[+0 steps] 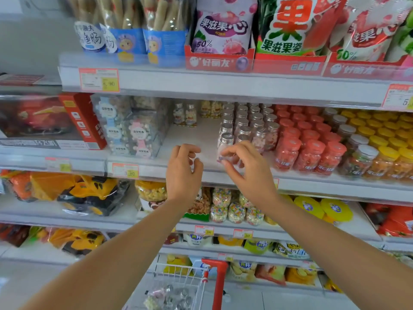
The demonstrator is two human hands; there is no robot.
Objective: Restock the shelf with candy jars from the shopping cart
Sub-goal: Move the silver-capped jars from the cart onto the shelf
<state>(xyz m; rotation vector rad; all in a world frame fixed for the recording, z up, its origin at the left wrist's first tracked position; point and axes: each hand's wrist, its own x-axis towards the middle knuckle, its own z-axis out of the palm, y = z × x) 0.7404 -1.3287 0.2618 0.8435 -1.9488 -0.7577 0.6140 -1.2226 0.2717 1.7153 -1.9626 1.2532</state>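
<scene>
1. One shopping cart (pixel 178 285) sits lowest in view, its red handle (pixel 218 280) upright, with silver-capped candy jars (pixel 172 296) heaped in the basket.
2. Both bare forearms reach up to the middle shelf (pixel 190 139).
3. Left hand (pixel 182 170) hovers at the shelf edge, fingers loosely curled and apart, holding nothing.
4. Right hand (pixel 244 163) pinches the base of a silver-capped jar (pixel 224 145) between thumb and fingertips; the jar stands upright at the front of the row.
5. Behind it, matching jars (pixel 248 118) run back in ranks, red-lidded jars (pixel 306 139) beside them.
</scene>
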